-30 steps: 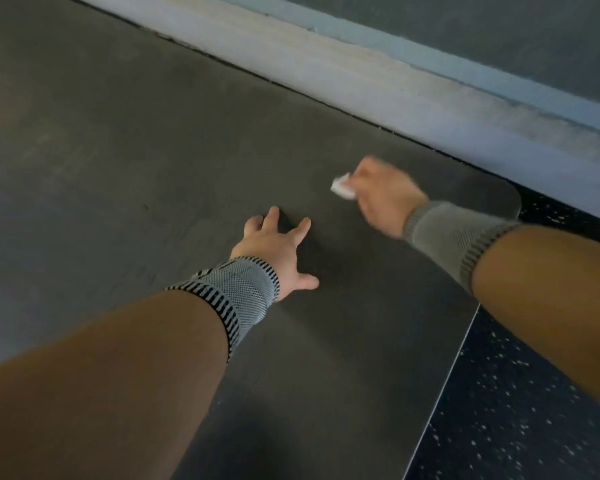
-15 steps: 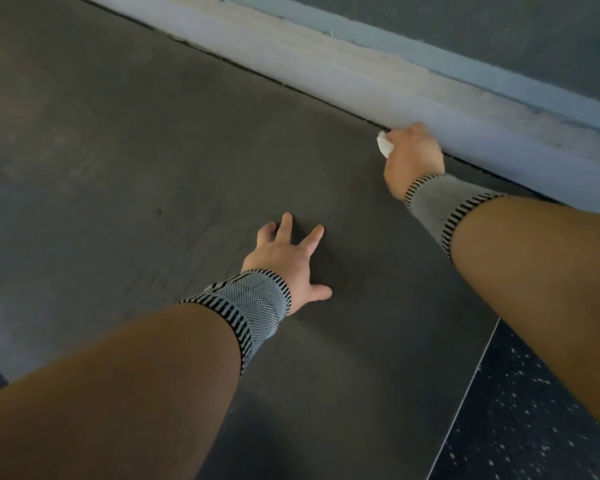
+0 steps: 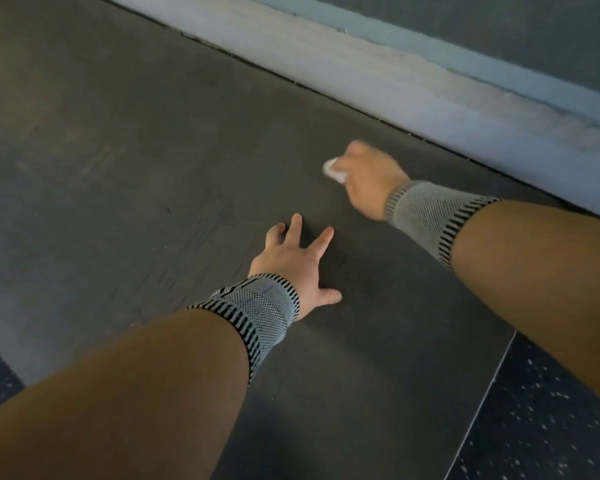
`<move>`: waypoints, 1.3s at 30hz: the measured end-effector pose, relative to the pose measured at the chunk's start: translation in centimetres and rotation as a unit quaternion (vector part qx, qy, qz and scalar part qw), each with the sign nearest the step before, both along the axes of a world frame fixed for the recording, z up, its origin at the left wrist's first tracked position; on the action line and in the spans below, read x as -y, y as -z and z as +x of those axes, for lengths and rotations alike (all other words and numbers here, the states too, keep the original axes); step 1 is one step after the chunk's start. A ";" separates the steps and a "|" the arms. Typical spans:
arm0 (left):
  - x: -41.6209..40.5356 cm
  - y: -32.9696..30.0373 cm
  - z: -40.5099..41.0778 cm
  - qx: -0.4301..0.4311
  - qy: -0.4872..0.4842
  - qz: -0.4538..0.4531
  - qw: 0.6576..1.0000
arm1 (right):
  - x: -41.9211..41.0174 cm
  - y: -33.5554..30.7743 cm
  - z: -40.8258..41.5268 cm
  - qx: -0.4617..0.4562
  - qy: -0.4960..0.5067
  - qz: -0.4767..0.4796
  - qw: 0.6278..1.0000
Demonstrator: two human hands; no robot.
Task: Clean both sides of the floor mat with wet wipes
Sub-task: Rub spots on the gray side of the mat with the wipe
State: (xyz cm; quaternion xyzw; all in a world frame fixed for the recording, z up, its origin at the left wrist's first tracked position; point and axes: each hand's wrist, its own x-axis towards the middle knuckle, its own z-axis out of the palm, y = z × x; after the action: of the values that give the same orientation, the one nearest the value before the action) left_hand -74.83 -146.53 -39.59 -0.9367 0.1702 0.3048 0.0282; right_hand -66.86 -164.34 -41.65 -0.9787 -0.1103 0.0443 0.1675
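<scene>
Mat (image 3: pixel 153 168) braced flat under my spread left hand (image 3: pixel 291 261) at 6 o'clock, so my right hand (image 3: pixel 368 178), at 1 o'clock, scrubs gripping the wipe (image 3: pixel 331 169).

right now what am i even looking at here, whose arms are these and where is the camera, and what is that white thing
There is no machine here. The camera is worn on a person's head and looks forward and down, so the two arms that reach in from the bottom are that person's own. Both wrists wear grey knitted bands. The left hand lies flat, fingers spread, on a big dark grey floor mat. The right hand, blurred, has its grip on a small white wet wipe, low over the mat near its far edge; actual contact is hidden. Beyond the mat runs a pale baseboard, and a dark speckled floor shows at the lower right.
</scene>
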 end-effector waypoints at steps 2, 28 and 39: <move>-0.2 0.1 0.1 0.009 0.001 -0.003 1.000 | -0.4 0.3 -0.6 -0.004 -0.099 0.007 0.995; -0.1 0.1 0.0 0.016 -0.029 0.006 0.999 | 2.8 -0.2 2.9 0.001 0.161 -0.111 0.981; -0.2 0.0 -0.1 0.017 -0.037 -0.001 0.999 | 2.3 0.8 0.4 -0.002 0.186 -0.001 0.982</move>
State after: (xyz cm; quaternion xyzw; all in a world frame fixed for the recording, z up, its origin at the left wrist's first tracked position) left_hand -74.97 -146.33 -39.61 -0.9474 0.1350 0.2895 0.0187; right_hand -66.49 -166.60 -42.45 -0.9821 0.0744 0.0145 0.1723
